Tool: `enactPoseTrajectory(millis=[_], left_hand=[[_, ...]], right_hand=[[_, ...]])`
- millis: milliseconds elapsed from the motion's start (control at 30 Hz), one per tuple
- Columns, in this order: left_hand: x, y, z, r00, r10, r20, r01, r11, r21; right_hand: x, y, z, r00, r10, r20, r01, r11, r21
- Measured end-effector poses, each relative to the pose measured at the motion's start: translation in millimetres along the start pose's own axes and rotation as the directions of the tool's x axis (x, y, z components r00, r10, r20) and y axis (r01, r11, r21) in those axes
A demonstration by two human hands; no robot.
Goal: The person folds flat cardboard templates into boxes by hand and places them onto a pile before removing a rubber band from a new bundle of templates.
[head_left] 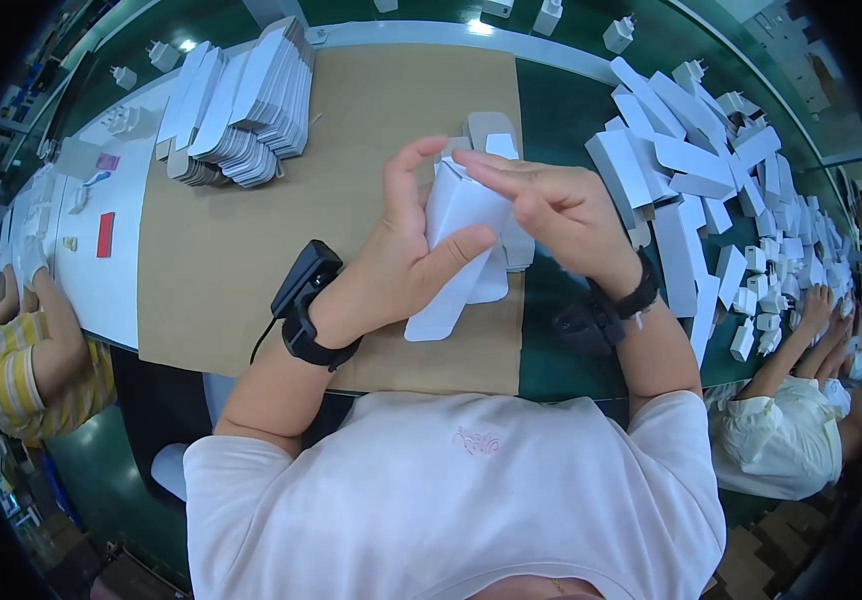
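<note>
My left hand (pixel 401 240) grips a small white carton (pixel 463 210), its thumb across the front and its index finger raised beside the upper end. The carton stands tilted, with a long flap (pixel 438 318) hanging open at the lower end. My right hand (pixel 563 215) reaches over from the right; its outstretched fingertips touch the carton's upper end, and they hide part of that end. Beneath the carton lies a small stack of flat, unfolded cartons (pixel 518 245), partly covered by my hands.
A brown cardboard sheet (pixel 211 290) covers the table before me. Stacked flat cartons (pixel 251 110) stand at the far left. On the right lie heaped white boxes (pixel 686 160) and several white chargers (pixel 756 290). Co-workers sit on both sides; chargers (pixel 619 35) line a rail beyond.
</note>
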State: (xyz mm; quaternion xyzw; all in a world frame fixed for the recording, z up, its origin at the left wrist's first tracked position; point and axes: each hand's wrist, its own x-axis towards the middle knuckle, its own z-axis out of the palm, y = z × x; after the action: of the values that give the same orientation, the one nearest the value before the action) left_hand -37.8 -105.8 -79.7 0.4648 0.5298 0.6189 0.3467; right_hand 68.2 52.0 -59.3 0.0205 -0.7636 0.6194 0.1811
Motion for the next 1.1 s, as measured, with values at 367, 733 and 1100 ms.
enactPoseTrajectory(millis=[367, 733, 1100], left_hand=[[1, -7, -13, 0.997, 0.029, -0.071, 0.038, 0.613, 0.789], [-2, -27, -7, 0.989, 0.047, -0.142, 0.097, 0.524, 0.846], [-2, -27, -6, 0.985, 0.079, -0.156, 0.091, 0.530, 0.843]], right_hand=[[-45, -85, -147, 0.764, 0.040, -0.644, -0.360, 0.855, -0.374], [0, 3, -12, 0.947, 0.322, 0.006, -0.226, 0.678, -0.700], [0, 4, 1, 0.965, 0.224, -0.139, -0.244, 0.561, -0.791]])
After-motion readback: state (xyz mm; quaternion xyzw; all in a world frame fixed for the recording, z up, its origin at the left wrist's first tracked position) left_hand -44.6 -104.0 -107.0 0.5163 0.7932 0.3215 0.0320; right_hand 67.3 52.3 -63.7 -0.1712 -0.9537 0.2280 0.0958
